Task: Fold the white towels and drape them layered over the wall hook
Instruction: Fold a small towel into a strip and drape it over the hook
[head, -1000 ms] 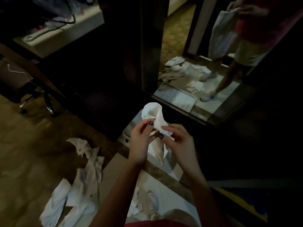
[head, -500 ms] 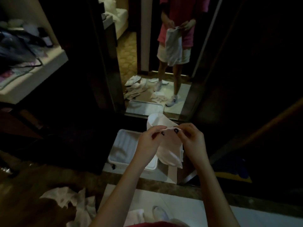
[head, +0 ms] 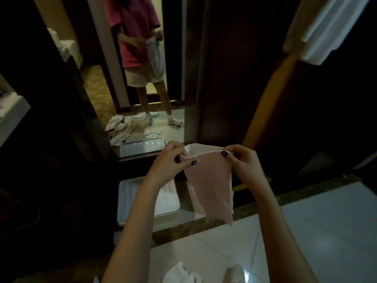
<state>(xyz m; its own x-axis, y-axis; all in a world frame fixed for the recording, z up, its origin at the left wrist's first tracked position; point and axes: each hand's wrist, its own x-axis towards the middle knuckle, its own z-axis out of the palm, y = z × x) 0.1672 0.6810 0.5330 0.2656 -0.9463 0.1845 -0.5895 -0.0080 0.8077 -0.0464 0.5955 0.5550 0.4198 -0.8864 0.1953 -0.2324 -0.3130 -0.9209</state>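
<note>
A small white towel (head: 210, 186) hangs in front of me, held by its top edge. My left hand (head: 170, 160) pinches the left top corner and my right hand (head: 242, 160) pinches the right top corner, so the cloth is stretched between them and dangles down. At the upper right, white towels (head: 324, 31) hang draped high on the dark wall; the hook under them is hidden. More white towels (head: 179, 273) lie on the tiled floor near my feet.
A tall mirror (head: 142, 78) straight ahead reflects a person in a pink top holding the towel, with crumpled towels on the floor. A white tray (head: 124, 193) lies on the floor below my left forearm. Dark wardrobe panels stand to the left and right.
My view has swung up and to the right, bringing the hung towels into sight. My hands have drawn apart along the towel's top edge, spreading the bunched cloth flat.
</note>
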